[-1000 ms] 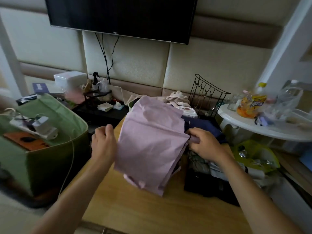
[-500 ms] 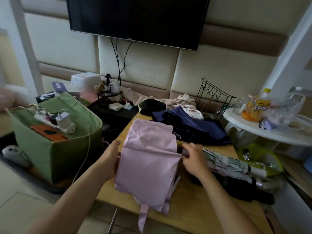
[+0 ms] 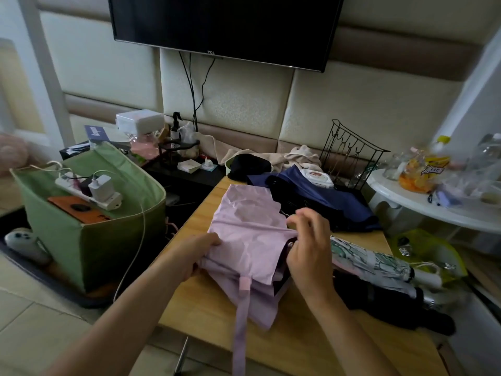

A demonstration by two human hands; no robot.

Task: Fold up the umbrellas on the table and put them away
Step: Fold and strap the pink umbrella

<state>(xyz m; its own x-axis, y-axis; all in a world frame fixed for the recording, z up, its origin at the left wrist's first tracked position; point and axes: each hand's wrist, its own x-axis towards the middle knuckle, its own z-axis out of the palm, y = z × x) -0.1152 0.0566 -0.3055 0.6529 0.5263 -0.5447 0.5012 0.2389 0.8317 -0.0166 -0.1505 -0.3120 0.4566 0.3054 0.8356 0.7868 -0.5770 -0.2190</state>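
Observation:
A pink umbrella (image 3: pixel 249 234) lies collapsed on the wooden table (image 3: pixel 287 346), its canopy loose and its strap hanging over the front edge. My left hand (image 3: pixel 196 252) grips the canopy's left edge. My right hand (image 3: pixel 309 245) pinches the fabric at the right edge, fingers curled over it. A navy umbrella (image 3: pixel 320 196) lies half open behind. A folded white patterned umbrella (image 3: pixel 379 263) and a folded black umbrella (image 3: pixel 393 302) lie side by side at the right.
A green fabric bin (image 3: pixel 92 240) holding a power strip stands left of the table. A white round table (image 3: pixel 433 210) with bottles is at the right, a black wire rack (image 3: pixel 349 153) behind, a TV (image 3: pixel 225 25) on the wall.
The pink umbrella has come down from in front of me onto the table. Its strap now dangles over the front edge. My right hand has shifted up along its right edge.

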